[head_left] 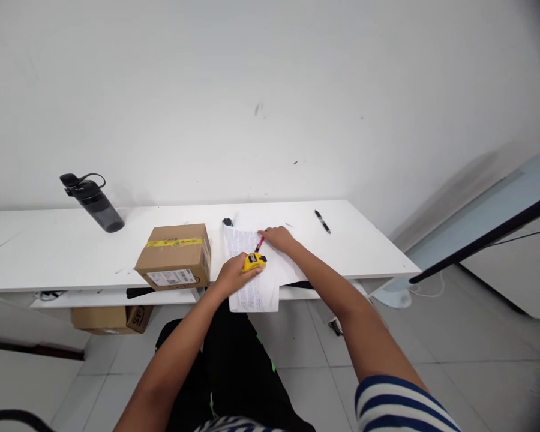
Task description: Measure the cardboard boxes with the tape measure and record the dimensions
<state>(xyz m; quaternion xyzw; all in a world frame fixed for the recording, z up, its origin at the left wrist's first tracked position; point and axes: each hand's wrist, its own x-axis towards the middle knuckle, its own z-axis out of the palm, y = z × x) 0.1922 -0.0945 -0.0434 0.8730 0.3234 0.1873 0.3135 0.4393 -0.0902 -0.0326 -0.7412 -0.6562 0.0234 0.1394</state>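
Observation:
My left hand (232,276) is closed around a yellow tape measure (252,261) with black parts, held over a paper sheet (264,295). My right hand (279,238) lies across the upper part of the sheet. From its fingertips a narrow red and black strip (260,244) slants down to the tape measure's case, and the fingers look pinched on its upper end. Rows of handwriting cover the sheet, whose lower part hangs past the table's front edge. A small dark round object (227,222) touches or nearly touches the sheet's upper left corner.
On the white table (369,252) stand a taped cardboard box (173,255) left of the sheet and a dark water bottle (94,204) farther left. A black pen (323,221) lies to the right. Another carton (110,319) sits beneath, and a dark-edged panel (490,210) leans at the right.

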